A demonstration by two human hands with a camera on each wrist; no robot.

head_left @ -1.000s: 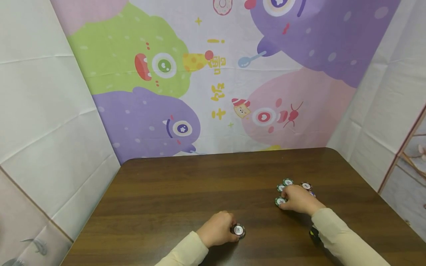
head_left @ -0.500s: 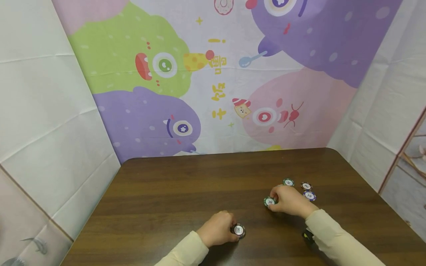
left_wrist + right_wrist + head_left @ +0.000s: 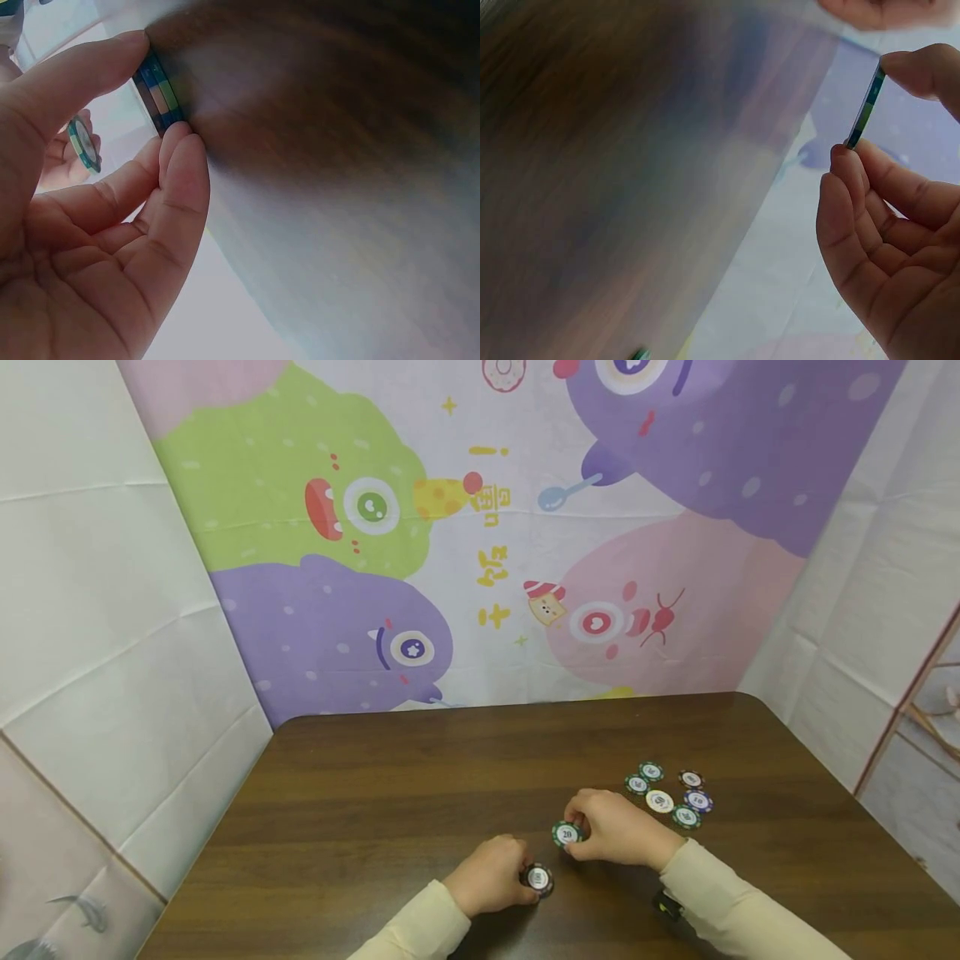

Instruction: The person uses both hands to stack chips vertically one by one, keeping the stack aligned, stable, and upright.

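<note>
My left hand (image 3: 486, 877) grips a short stack of poker chips (image 3: 537, 878) by its edges, a black chip marked 100 on top. In the left wrist view, thumb and fingertips pinch the chip stack (image 3: 159, 91), whose banded edges show beside the table surface. Up and to the right of it, my right hand (image 3: 624, 828) pinches a single green poker chip (image 3: 567, 834) marked 20. Seen edge-on in the right wrist view, this green chip (image 3: 866, 107) sits between thumb and fingertips.
At the table's right lie loose chips: green ones (image 3: 651, 771), a white chip (image 3: 660, 802), a blue chip (image 3: 698, 801) and a dark chip (image 3: 692, 779). The brown table (image 3: 375, 777) ends at a cartoon-printed cloth (image 3: 517, 668). A black object (image 3: 666, 904) shows beneath the right sleeve.
My right hand has carried the green chip left and nearer me, away from the loose chips, uncovering several of them. My left hand and its stack have stayed in place.
</note>
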